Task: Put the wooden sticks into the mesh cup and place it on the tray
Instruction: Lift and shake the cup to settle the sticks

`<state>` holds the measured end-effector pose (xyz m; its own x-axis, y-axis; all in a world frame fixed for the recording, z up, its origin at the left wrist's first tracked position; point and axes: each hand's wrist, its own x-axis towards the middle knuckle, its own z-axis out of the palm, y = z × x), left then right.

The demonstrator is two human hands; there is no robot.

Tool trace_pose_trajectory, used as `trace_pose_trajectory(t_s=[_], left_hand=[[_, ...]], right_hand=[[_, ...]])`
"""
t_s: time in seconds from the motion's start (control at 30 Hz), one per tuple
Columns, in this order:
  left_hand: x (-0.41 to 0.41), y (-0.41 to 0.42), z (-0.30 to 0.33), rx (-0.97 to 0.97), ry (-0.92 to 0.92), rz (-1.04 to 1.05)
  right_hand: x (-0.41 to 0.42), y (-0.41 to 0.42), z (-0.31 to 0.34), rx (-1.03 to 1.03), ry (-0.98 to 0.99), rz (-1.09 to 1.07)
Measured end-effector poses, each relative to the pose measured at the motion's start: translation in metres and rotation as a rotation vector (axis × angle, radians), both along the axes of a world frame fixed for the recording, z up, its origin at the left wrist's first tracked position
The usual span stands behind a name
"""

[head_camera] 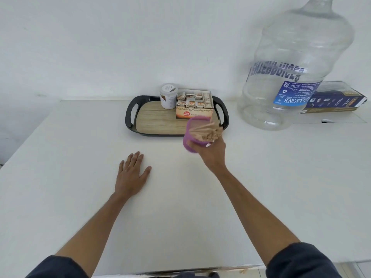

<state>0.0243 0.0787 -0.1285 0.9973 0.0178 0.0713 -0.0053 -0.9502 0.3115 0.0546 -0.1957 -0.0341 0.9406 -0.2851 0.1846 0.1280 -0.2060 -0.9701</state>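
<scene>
- Two hands in view over the white counter (261,177).
- My left hand (131,173) lies flat on the counter at about 7 o'clock from the tray, fingers straight and slightly spread, holding nothing.
- My right hand (210,152) grips the purple mesh cup (189,137) from its near side, fingers curled round the wall; image blurred here.
- Mesh cup is tilted, mouth leaning toward 1 o'clock, at the tray's near right corner. Cannot tell whether its base touches anything.
- Wooden sticks (208,131) are bundled inside the cup, their ends sticking out past its rim.
- Tray (130,115), black rim with wood-grain floor, sits at 12 o'clock against the wall.
- On the tray's far side: a white jar (168,96) at left, touching or just beside an open box of sachets (193,104) at right.
- Large clear water bottle (297,65) at 2 o'clock; a flat dark blue box (337,100) lies behind it.
</scene>
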Motion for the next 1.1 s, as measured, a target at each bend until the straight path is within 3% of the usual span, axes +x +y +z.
trace_pose_trajectory(t_s=[0.1,0.2,0.33,0.8,1.1], left_hand=[[0.000,0.000,0.001,-0.006,-0.003,-0.004],[0.001,0.000,0.000,-0.004,-0.007,-0.004],[0.001,0.001,0.000,-0.010,-0.002,-0.003],[0.001,0.000,0.002,-0.023,-0.020,-0.003],[0.001,-0.001,0.001,-0.022,-0.026,-0.001]], right_hand=[[-0.007,0.000,-0.005,-0.057,0.030,0.019],[-0.002,0.002,0.002,0.023,-0.052,-0.049],[-0.009,0.004,-0.007,0.001,0.062,0.021],[-0.020,0.008,-0.043,-0.140,0.141,0.150],[-0.017,0.023,-0.036,-0.156,0.155,0.014]])
